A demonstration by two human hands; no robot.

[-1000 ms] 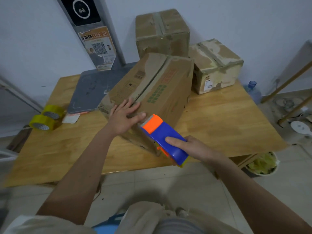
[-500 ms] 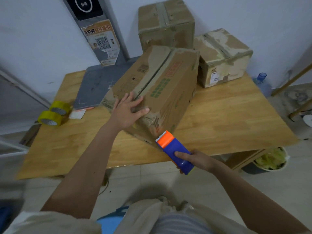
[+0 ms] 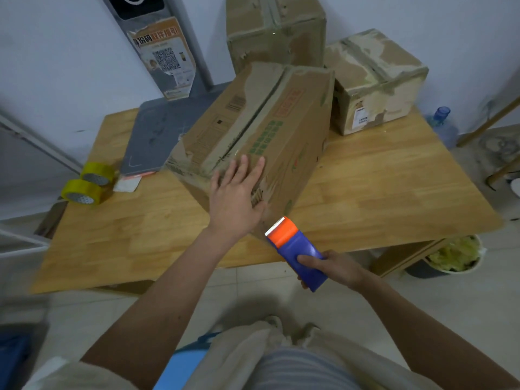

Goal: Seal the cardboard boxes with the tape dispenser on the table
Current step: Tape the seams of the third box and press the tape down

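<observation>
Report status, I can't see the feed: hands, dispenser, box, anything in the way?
Left hand flat on large tilted cardboard box. Right hand grips blue-and-orange tape dispenser off the box's near corner. Nothing between them.

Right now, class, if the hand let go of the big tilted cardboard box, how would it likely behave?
The big cardboard box looks tipped up on one edge, steadied by the left hand, so it would probably drop flat. Its crumpled, torn corners suggest soft walls that dent under pressure. One flat hand holding it hints it is fairly light.
</observation>
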